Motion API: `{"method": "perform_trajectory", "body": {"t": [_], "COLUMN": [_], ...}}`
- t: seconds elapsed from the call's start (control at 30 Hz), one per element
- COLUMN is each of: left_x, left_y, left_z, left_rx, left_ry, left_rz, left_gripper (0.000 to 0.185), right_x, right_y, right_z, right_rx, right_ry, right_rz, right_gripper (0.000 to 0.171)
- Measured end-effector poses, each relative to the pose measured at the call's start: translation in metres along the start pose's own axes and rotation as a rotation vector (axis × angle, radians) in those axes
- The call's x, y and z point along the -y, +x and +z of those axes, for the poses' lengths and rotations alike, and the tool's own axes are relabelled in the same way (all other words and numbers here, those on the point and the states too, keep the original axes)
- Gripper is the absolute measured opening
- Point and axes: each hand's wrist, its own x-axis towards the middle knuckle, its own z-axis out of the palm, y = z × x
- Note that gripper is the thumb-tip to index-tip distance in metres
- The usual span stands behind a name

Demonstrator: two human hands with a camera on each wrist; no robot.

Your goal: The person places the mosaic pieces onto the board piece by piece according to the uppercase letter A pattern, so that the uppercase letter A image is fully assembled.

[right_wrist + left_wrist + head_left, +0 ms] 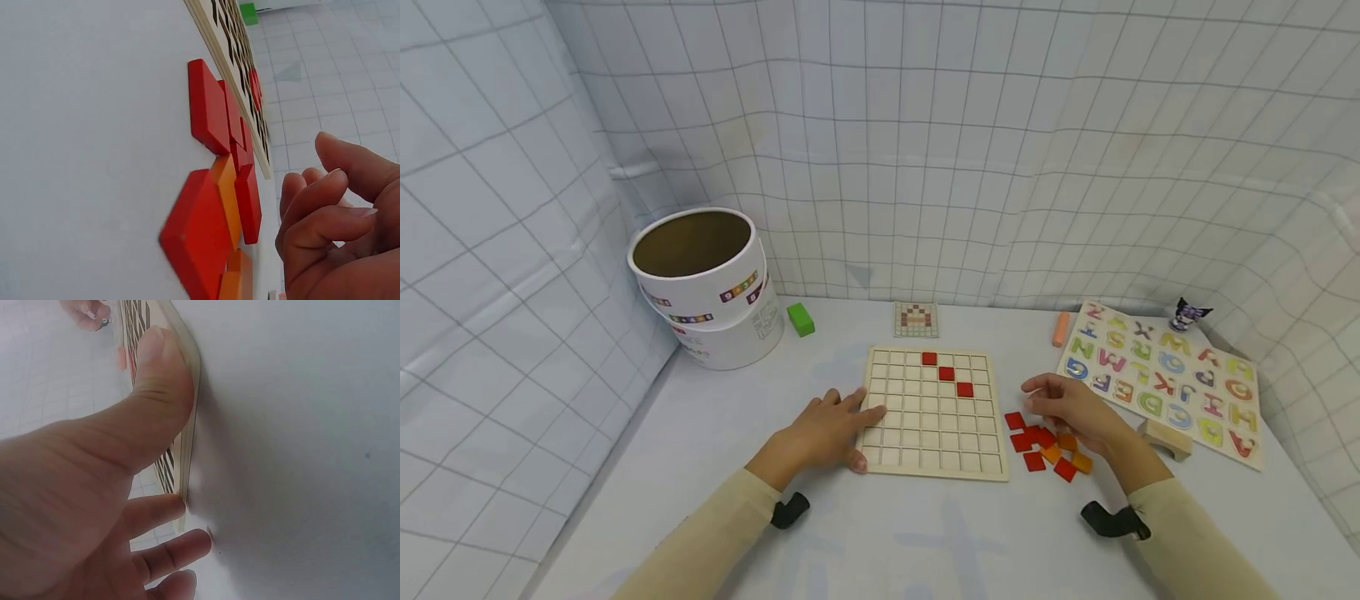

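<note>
White tabletop (925, 533) holds a gridded wooden board (932, 412), steadied by the left hand's (820, 433) flat fingers, while the right hand (1071, 412) hovers, loosely curled and empty, over loose red and orange tiles (1047, 450).

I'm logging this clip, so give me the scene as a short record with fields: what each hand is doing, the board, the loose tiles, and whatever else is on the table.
left hand: rests on the left edge of the grid board, thumb on its rim
right hand: hovers over the loose tiles, fingers loosely curled, holding nothing
grid board: wooden, flat on the table, three red tiles placed in a diagonal
loose tiles: red and orange, piled right of the board
other items: round tub, green block, pattern card, alphabet puzzle
</note>
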Motion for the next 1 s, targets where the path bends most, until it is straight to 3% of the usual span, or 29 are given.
{"method": "perform_trajectory", "body": {"t": [0.27, 0.57, 0.7, 1.0], "left_x": [0.0, 0.001, 0.001, 0.002], "left_y": [0.0, -0.001, 0.0, 0.001], "left_z": [0.0, 0.0, 0.001, 0.003], "left_rx": [-0.006, -0.011, -0.011, -0.007], "left_ry": [0.002, 0.007, 0.009, 0.009], "left_rz": [0.007, 0.011, 0.012, 0.003], "left_gripper": [0.089, 0.089, 0.089, 0.09], "right_x": [0.002, 0.008, 0.009, 0.0], "right_y": [0.007, 0.01, 0.011, 0.013], "right_z": [0.023, 0.04, 0.039, 0.026], "right_rx": [-0.097, -0.15, -0.144, -0.051], "right_ry": [-0.342, -0.522, -0.536, -0.424], "right_rz": [0.039, 0.047, 0.03, -0.026], "right_gripper": [0.042, 0.034, 0.03, 0.019]}}
